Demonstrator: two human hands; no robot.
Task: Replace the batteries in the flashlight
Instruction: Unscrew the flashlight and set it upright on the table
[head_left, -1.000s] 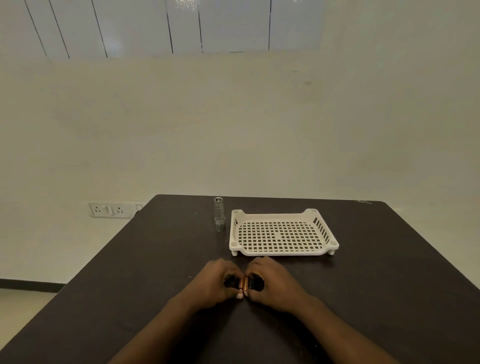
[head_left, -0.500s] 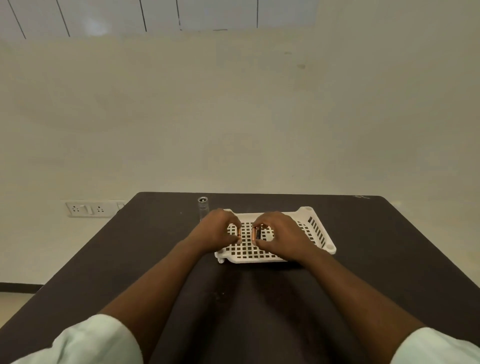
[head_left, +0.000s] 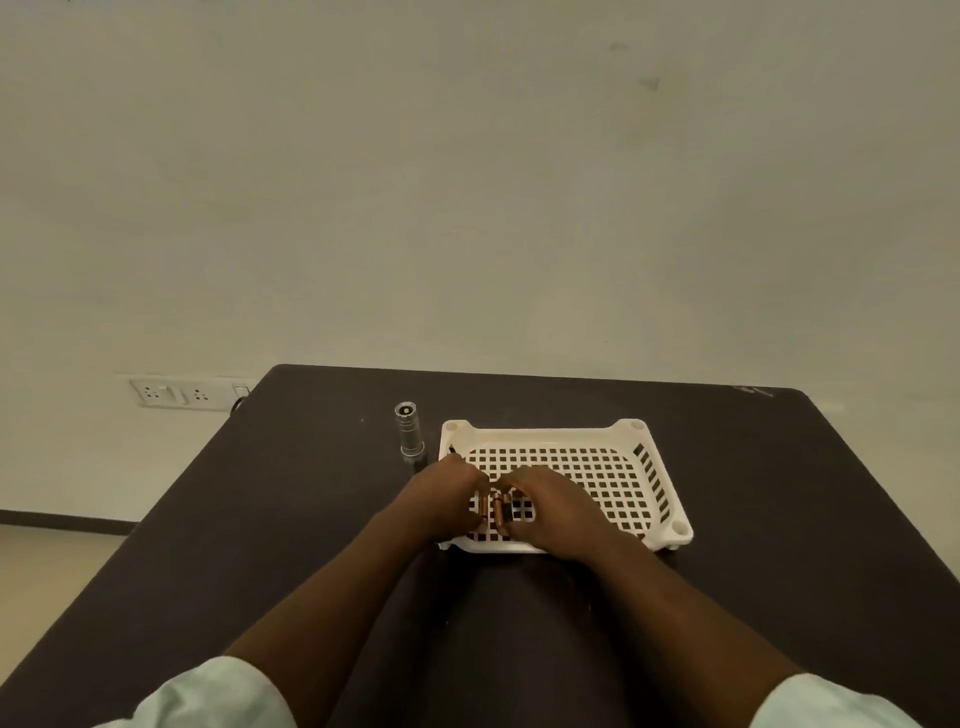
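Observation:
A silver flashlight (head_left: 409, 430) stands upright on the dark table (head_left: 779, 493), just left of a white perforated tray (head_left: 613, 467). Both my hands are over the tray's near left part. My left hand (head_left: 441, 501) pinches a copper-and-black battery (head_left: 483, 506). My right hand (head_left: 550, 512) pinches a second battery (head_left: 503, 512) right beside the first. The batteries are low over the tray floor; whether they touch it I cannot tell. Fingers hide most of each battery.
A wall socket strip (head_left: 171, 393) sits on the wall left of the table. The table's far edge runs just behind the flashlight and tray. Pale sleeves (head_left: 208, 696) show at the bottom corners.
Both hands carried the batteries from the table in front of the tray forward to above the tray, then lowered them into its near left part.

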